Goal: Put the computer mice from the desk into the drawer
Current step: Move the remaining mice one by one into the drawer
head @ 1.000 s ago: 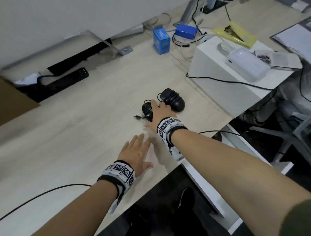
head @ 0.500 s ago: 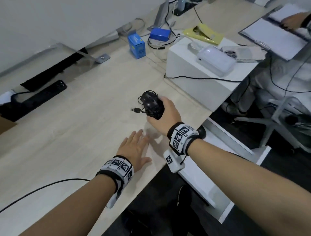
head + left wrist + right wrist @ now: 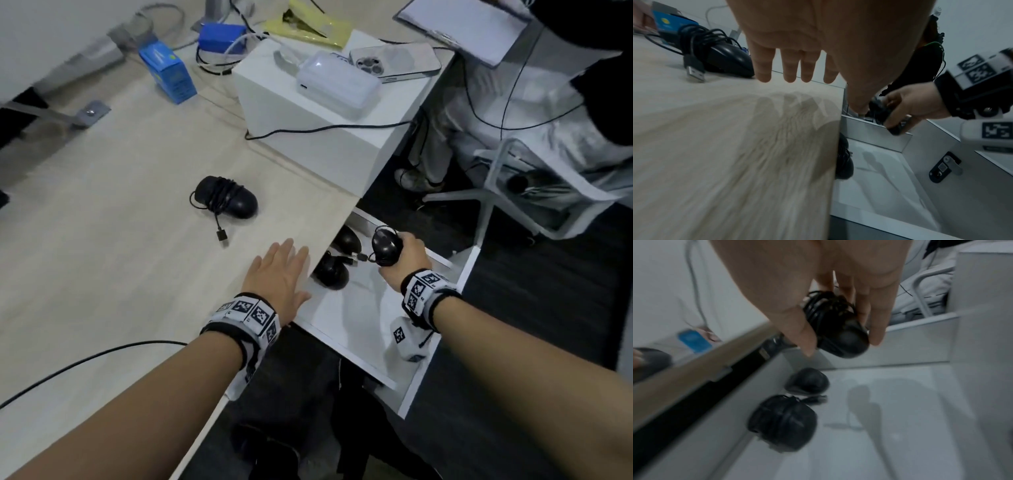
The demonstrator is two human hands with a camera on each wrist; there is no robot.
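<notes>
Evidently light and rigid, the cord-wrapped mouse [image 3: 386, 247] is pinched at its sides by the right hand [image 3: 406, 260] over the drawer [image 3: 436, 356], its glossy shell probably slippery, while the left hand [image 3: 278, 278] is laid flat, fingers straight, on the desk [image 3: 102, 274].

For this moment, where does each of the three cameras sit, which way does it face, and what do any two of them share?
Head: above, facing down over the desk and open drawer; both forearms, left hand flat, right hand gripping the held mouse.
Left wrist: under the palm, facing along the fingers across the desk edge.
Right wrist: facing down into the drawer; thumb and fingers round the held mouse.
Shared: all three show the held mouse.
</notes>
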